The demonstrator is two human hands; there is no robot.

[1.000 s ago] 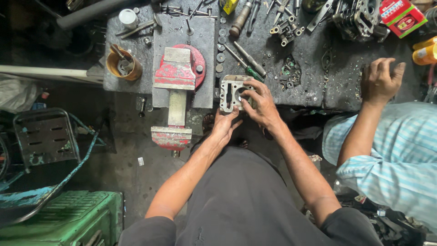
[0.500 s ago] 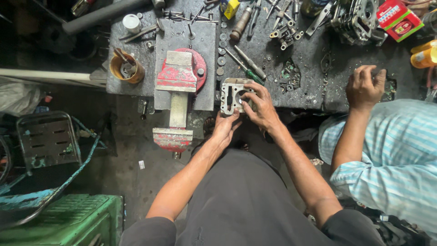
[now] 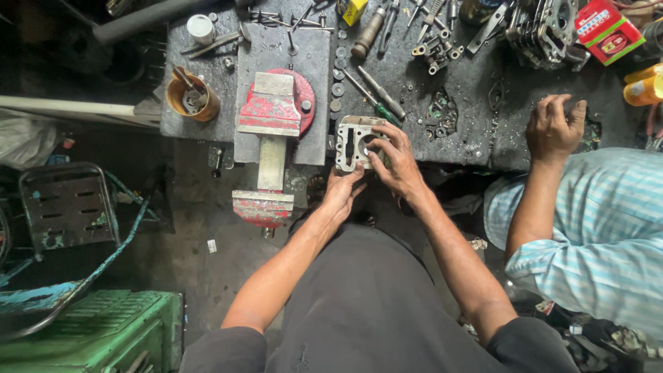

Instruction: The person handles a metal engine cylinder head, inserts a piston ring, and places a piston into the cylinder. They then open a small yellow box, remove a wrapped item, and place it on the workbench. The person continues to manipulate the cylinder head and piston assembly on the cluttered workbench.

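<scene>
At the near edge of the worktop [image 3: 414,131], just right of the vise: a grey metal engine cylinder block [image 3: 351,144], flat-faced, with a round bore and corner holes. Left hand [image 3: 342,192] coming up from below the edge, fingertips touching the block's lower side, fingers loosely extended rather than clenched. Right hand [image 3: 392,162] lying over the block's right half, fingers curled onto its face and thumb at its lower edge (holding it against the worktop edge). Just left, a red bench vise [image 3: 271,141] jutting out past the near edge. Near the left edge, an orange cup [image 3: 193,99] holding small tools. Behind the block, a screwdriver [image 3: 378,92] and a column of washers [image 3: 338,77]. Towards the far right corner, a red box [image 3: 606,29] and a finned engine part [image 3: 541,26]. Further right along the worktop, another person's hand [image 3: 554,128], knuckles bent, pressed on the surface, arm in a striped light-blue sleeve [image 3: 594,235].
</scene>
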